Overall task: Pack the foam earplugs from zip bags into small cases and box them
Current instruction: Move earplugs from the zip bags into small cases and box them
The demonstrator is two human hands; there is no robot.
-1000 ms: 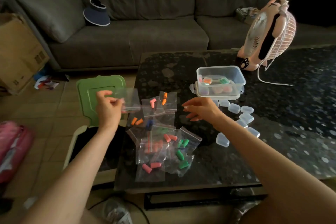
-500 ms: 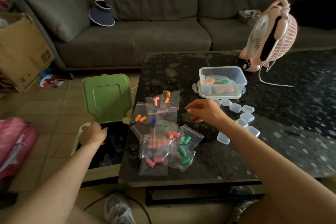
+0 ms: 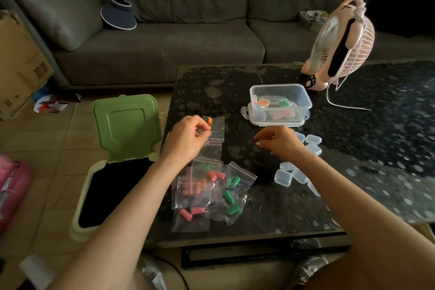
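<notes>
Pinching glossy clear zip bag (image 3: 217, 129) with left hand (image 3: 187, 140).

Zip bags (image 3: 213, 192) on the table (image 3: 353, 172), small cases (image 3: 299, 167) to their right, box (image 3: 280, 103) behind.

One left hand (image 3: 188, 140), one right hand (image 3: 281, 141) — one clear box (image 3: 304, 99), one fan (image 3: 341, 40), one bin (image 3: 127, 125)
</notes>
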